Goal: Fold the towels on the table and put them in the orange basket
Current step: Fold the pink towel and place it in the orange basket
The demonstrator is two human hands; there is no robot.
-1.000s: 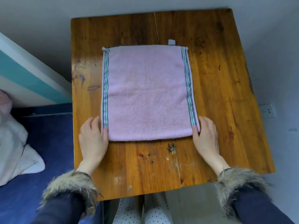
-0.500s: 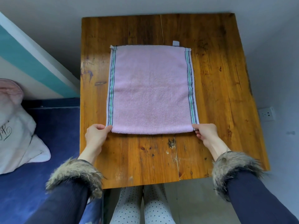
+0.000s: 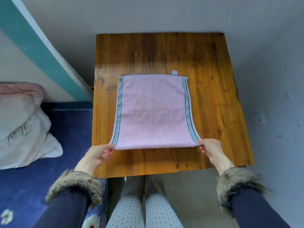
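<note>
A: Towel (image 3: 153,111): where is it lying?
B: Pink, striped along both side edges. It is lying on the table (image 3: 210,83), mid-surface, far edge flat with a small white tag (image 3: 174,72) sticking out beyond it. The near edge is rising off the wood, and both near corners are lifting.

A: Grip on each side?
B: The left hand (image 3: 98,155) is pinching the near left corner between thumb and fingertips, palm turned inward. The right hand (image 3: 212,149) is pinching the near right corner the same way. Both are hanging over the table's near part, well apart, with the towel's width between them.

A: Sleeves?
B: Dark, with fur cuffs (image 3: 74,183) at both wrists. Dotted trousers (image 3: 144,211) are showing below the table's near edge.

A: Surroundings?
B: A bed (image 3: 69,132) with a blue cover is sitting just left of the table, with a white pillow (image 3: 23,137) bearing script lettering and a pink one (image 3: 19,92) behind it. A wall socket (image 3: 259,120) is showing on the grey wall to the right. I am seeing no basket in this view.
</note>
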